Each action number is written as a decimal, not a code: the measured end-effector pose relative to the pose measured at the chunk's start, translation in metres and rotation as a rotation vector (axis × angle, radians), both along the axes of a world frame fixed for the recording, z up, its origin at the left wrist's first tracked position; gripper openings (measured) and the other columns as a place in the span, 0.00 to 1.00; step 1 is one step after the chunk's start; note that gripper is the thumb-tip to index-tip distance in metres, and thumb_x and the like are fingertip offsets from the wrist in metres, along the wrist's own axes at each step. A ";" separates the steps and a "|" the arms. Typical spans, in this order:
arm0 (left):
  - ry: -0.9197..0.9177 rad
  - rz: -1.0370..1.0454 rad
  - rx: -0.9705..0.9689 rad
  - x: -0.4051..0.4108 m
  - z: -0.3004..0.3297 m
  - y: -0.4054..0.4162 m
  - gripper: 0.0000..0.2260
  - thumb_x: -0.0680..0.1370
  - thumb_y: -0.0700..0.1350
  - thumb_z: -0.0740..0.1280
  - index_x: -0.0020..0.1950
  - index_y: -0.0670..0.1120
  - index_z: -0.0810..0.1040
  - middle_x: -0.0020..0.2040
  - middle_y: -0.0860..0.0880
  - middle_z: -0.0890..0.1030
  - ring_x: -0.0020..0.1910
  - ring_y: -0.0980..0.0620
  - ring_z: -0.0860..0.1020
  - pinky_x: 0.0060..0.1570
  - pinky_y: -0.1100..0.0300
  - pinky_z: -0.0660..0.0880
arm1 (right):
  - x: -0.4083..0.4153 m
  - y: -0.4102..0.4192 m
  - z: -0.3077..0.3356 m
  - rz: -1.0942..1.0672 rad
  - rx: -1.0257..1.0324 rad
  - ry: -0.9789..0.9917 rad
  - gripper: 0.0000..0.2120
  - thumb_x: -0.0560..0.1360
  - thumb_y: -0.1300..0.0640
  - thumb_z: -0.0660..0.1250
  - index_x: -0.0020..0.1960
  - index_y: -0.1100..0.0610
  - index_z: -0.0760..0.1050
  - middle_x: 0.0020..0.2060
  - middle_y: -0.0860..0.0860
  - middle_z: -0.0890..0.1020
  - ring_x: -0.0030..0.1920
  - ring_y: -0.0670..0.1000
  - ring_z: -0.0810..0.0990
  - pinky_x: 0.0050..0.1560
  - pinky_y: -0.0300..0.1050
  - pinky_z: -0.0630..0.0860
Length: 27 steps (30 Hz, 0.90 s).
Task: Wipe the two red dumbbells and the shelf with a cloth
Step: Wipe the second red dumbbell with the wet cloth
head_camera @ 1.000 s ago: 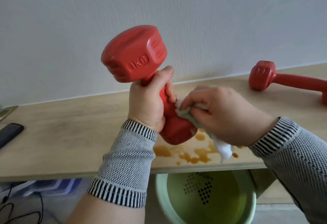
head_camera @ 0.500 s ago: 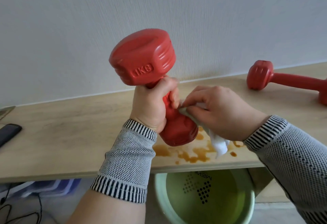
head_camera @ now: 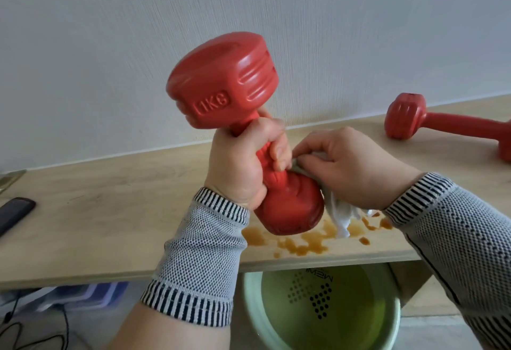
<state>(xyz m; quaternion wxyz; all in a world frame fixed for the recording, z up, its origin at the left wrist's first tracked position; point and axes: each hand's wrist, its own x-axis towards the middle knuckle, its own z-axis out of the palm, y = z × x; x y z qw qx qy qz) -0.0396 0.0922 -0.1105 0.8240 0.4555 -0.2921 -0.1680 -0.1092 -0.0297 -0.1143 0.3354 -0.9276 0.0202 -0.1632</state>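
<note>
Head view, left hand (head_camera: 243,167) gripping ribbed red dumbbell (head_camera: 221,84) upright, right hand (head_camera: 351,167) pinching white cloth (head_camera: 341,217) against it, brown puddle (head_camera: 304,241) spreading on wooden shelf (head_camera: 110,211), green basin (head_camera: 318,311) sitting below.

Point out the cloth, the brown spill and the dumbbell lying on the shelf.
cloth (head_camera: 341,215): head view, white folds hanging below the right hand.
brown spill (head_camera: 309,241): head view, largest puddle near the shelf's front edge.
lying dumbbell (head_camera: 405,120): head view, its near end weight.
</note>
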 end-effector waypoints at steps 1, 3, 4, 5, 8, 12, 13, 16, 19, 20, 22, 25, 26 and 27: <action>-0.022 0.000 0.008 -0.001 0.001 -0.001 0.06 0.60 0.42 0.67 0.28 0.47 0.70 0.20 0.49 0.65 0.18 0.52 0.63 0.25 0.62 0.62 | 0.001 0.000 0.000 -0.009 -0.002 0.012 0.07 0.74 0.57 0.65 0.46 0.50 0.81 0.42 0.46 0.83 0.45 0.46 0.79 0.48 0.41 0.72; -0.037 0.053 0.020 -0.001 0.001 -0.002 0.06 0.60 0.42 0.67 0.27 0.49 0.71 0.20 0.49 0.66 0.18 0.52 0.63 0.26 0.62 0.61 | 0.000 0.001 0.001 -0.020 -0.047 0.007 0.07 0.75 0.57 0.65 0.47 0.52 0.81 0.43 0.46 0.82 0.45 0.47 0.78 0.48 0.40 0.70; -0.030 0.103 0.027 0.000 0.001 -0.002 0.07 0.60 0.41 0.67 0.26 0.50 0.71 0.20 0.49 0.66 0.18 0.52 0.63 0.27 0.60 0.61 | -0.002 0.003 0.002 -0.018 -0.080 -0.008 0.07 0.75 0.57 0.64 0.48 0.53 0.81 0.44 0.46 0.81 0.45 0.47 0.77 0.48 0.40 0.70; -0.025 0.166 0.040 0.002 0.000 -0.001 0.08 0.61 0.40 0.66 0.24 0.50 0.70 0.20 0.50 0.66 0.18 0.51 0.63 0.27 0.59 0.62 | -0.005 0.005 0.004 -0.006 -0.108 -0.027 0.07 0.75 0.58 0.64 0.47 0.54 0.81 0.45 0.45 0.80 0.45 0.47 0.77 0.48 0.39 0.69; -0.043 0.350 0.095 0.008 0.001 0.003 0.14 0.65 0.38 0.62 0.19 0.49 0.69 0.19 0.50 0.66 0.19 0.51 0.64 0.29 0.56 0.62 | -0.014 0.016 0.007 0.074 -0.142 -0.051 0.07 0.74 0.59 0.65 0.45 0.53 0.82 0.44 0.42 0.78 0.41 0.45 0.76 0.44 0.35 0.70; 0.045 0.403 0.047 0.011 0.006 0.005 0.12 0.65 0.38 0.62 0.22 0.47 0.67 0.20 0.50 0.66 0.19 0.51 0.64 0.29 0.57 0.63 | -0.011 0.019 0.003 0.081 -0.125 -0.117 0.07 0.74 0.60 0.66 0.45 0.54 0.82 0.45 0.44 0.79 0.43 0.48 0.79 0.47 0.41 0.73; 0.067 0.386 0.026 0.011 0.007 0.005 0.11 0.65 0.38 0.62 0.23 0.46 0.66 0.20 0.49 0.65 0.19 0.51 0.64 0.29 0.57 0.63 | -0.009 0.016 0.003 0.047 -0.111 -0.143 0.07 0.74 0.61 0.66 0.46 0.54 0.83 0.45 0.44 0.79 0.44 0.48 0.79 0.48 0.40 0.72; 0.100 0.384 0.009 0.006 0.010 0.001 0.15 0.71 0.35 0.62 0.25 0.46 0.65 0.21 0.49 0.65 0.20 0.51 0.63 0.29 0.58 0.63 | -0.005 0.011 0.005 -0.042 -0.067 -0.150 0.08 0.74 0.61 0.66 0.47 0.54 0.83 0.43 0.42 0.78 0.44 0.47 0.78 0.46 0.34 0.69; 0.166 0.465 0.035 0.007 0.011 0.000 0.15 0.74 0.34 0.60 0.29 0.45 0.65 0.22 0.50 0.65 0.20 0.52 0.63 0.28 0.59 0.63 | -0.008 0.016 0.006 0.026 -0.072 -0.132 0.07 0.74 0.59 0.66 0.46 0.52 0.83 0.42 0.42 0.79 0.44 0.44 0.78 0.48 0.35 0.71; 0.226 0.490 0.030 0.009 0.011 0.001 0.14 0.74 0.35 0.61 0.30 0.45 0.66 0.22 0.50 0.65 0.20 0.52 0.63 0.28 0.59 0.63 | -0.011 0.015 0.008 0.054 -0.039 -0.110 0.07 0.74 0.58 0.66 0.45 0.51 0.82 0.40 0.40 0.80 0.42 0.42 0.78 0.47 0.34 0.72; 0.398 0.501 -0.025 0.017 0.010 0.006 0.12 0.74 0.37 0.61 0.32 0.47 0.66 0.23 0.52 0.65 0.21 0.53 0.64 0.28 0.61 0.64 | -0.015 0.006 0.010 0.039 0.117 -0.074 0.06 0.74 0.56 0.66 0.42 0.48 0.81 0.34 0.37 0.80 0.38 0.37 0.78 0.41 0.29 0.73; 0.647 0.448 -0.149 0.028 0.011 0.017 0.11 0.74 0.41 0.61 0.34 0.49 0.64 0.26 0.55 0.67 0.21 0.56 0.66 0.30 0.63 0.66 | -0.018 -0.007 0.009 -0.125 0.389 -0.201 0.05 0.74 0.57 0.67 0.45 0.48 0.81 0.34 0.41 0.83 0.33 0.37 0.79 0.35 0.28 0.73; 0.705 0.434 -0.192 0.031 0.010 0.021 0.11 0.74 0.42 0.61 0.33 0.49 0.64 0.26 0.56 0.67 0.21 0.56 0.67 0.30 0.63 0.67 | -0.019 -0.008 0.008 -0.158 0.478 -0.243 0.06 0.75 0.58 0.67 0.49 0.50 0.80 0.36 0.44 0.83 0.33 0.38 0.80 0.34 0.28 0.74; 0.748 0.428 -0.227 0.033 0.010 0.023 0.11 0.74 0.42 0.61 0.33 0.49 0.64 0.26 0.56 0.67 0.21 0.57 0.67 0.29 0.64 0.67 | -0.020 -0.006 0.008 -0.169 0.530 -0.276 0.08 0.75 0.58 0.67 0.53 0.51 0.79 0.38 0.45 0.83 0.35 0.38 0.80 0.34 0.28 0.74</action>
